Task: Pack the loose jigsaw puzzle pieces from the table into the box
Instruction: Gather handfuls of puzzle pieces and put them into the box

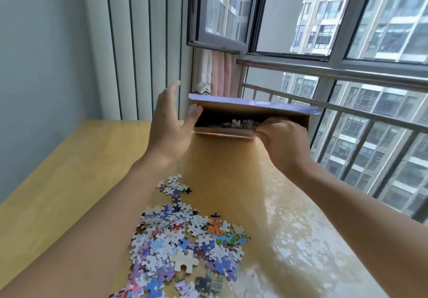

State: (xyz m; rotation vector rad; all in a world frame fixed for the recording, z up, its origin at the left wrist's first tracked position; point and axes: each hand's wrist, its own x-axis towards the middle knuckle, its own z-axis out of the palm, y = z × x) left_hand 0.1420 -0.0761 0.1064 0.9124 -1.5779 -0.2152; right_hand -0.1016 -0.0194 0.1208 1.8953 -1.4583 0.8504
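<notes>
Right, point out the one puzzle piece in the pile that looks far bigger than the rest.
It's the plain cream piece lying blank side up near the front of the pile; it dwarfs the small coloured and white pieces around it.

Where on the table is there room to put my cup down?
Bare wood lies on the table left of the left arm, out to the wall. There is also a shiny strip between the puzzle pieces and the window-side edge. The near middle is crowded with pieces, and the box and both hands fill the far end.
</notes>
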